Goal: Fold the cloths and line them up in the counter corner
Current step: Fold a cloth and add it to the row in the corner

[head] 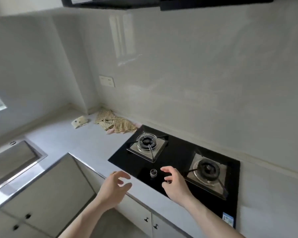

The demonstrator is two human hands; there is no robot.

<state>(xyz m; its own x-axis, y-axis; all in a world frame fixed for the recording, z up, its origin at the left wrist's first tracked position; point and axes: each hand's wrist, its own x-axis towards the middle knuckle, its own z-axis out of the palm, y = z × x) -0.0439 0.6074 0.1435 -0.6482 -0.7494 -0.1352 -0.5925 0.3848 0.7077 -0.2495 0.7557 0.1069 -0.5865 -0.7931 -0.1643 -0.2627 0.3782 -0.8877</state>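
A crumpled tan checked cloth (116, 123) lies in a loose heap on the pale counter (79, 141) near the far corner, with a bit of pink cloth (110, 131) showing under its edge. Left of the heap sits a small folded cream cloth with dark spots (79, 122). My left hand (114, 186) hovers over the counter's front edge, fingers loosely spread and holding nothing. My right hand (175, 183) hovers above the front of the black hob, fingers relaxed and empty. Both hands are far from the cloths.
A black glass gas hob (175, 165) with two burners and a knob (153, 173) fills the right of the counter. A steel sink (12, 157) is set in at the left. White cabinet doors (46, 194) run below. A wall socket (107, 81) sits above the corner.
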